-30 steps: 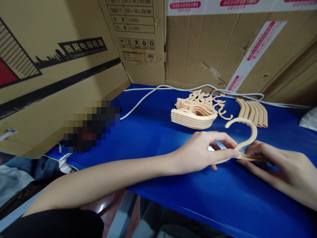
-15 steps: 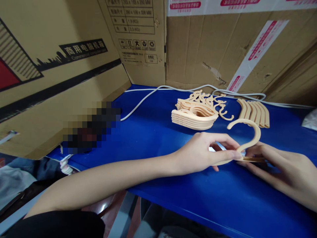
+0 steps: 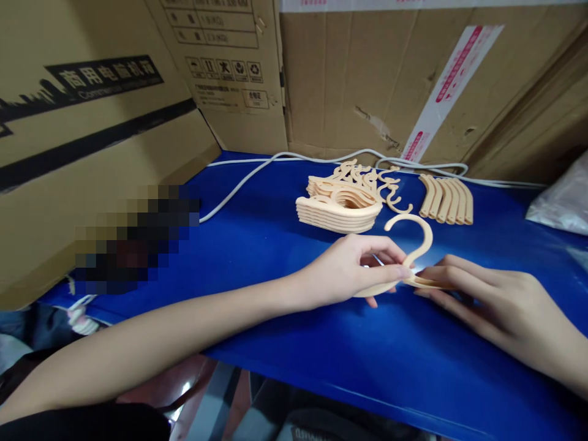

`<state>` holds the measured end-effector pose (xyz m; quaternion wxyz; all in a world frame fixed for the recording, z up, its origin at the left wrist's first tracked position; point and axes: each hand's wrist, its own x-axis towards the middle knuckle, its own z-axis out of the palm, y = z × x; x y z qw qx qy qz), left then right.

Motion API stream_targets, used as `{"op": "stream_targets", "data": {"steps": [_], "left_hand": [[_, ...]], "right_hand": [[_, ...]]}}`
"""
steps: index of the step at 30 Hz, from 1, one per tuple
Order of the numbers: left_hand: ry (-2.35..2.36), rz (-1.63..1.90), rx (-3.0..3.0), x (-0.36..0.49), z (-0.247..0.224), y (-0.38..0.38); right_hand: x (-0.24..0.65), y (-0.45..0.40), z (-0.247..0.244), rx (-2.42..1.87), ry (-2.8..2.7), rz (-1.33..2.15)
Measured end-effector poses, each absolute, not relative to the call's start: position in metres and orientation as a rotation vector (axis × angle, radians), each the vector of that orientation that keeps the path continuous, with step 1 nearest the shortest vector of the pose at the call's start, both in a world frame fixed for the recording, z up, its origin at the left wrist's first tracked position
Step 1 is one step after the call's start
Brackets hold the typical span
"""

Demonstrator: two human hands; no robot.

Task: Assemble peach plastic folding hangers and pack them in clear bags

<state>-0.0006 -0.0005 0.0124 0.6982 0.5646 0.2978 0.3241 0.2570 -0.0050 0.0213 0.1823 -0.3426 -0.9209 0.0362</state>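
The left hand's (image 3: pixel 337 269) fingers pinch the plastic hanger (image 3: pixel 427 236) under its hook, inward of the counter's (image 3: pixel 331 355) front edge; stacked hanger pieces (image 3: pixel 340 214) lie toward the back edge. The right hand's (image 3: pixel 500 294) nearly closed fingers grip the hanger's right arm.

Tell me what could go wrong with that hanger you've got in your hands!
The pale hanger might slip or twist, since the left hand and right hand hold it only with their fingers. Squeezed too hard near its middle, it could perhaps pinch a fingertip. And the hooks on the stack of hanger pieces are bunched together, so they could snag on each other if one were pulled.
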Motion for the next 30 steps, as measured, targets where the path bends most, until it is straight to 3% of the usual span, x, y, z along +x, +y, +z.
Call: {"op": "stream_targets", "data": {"steps": [10,25,30], "left_hand": [[0.723,0.698,1.321,-0.001,0.014,-0.001],[0.88,0.683,1.364,-0.001,0.013,-0.003],[0.948,0.674,1.724,0.0,0.014,-0.012]], "right_hand": [[0.257,-0.004,0.023,-0.76,-2.721,0.116],[0.25,-0.014,0.023,-0.916,-2.714,0.356],[0.251,-0.015,0.025,-0.965,-2.655,0.365]]}}
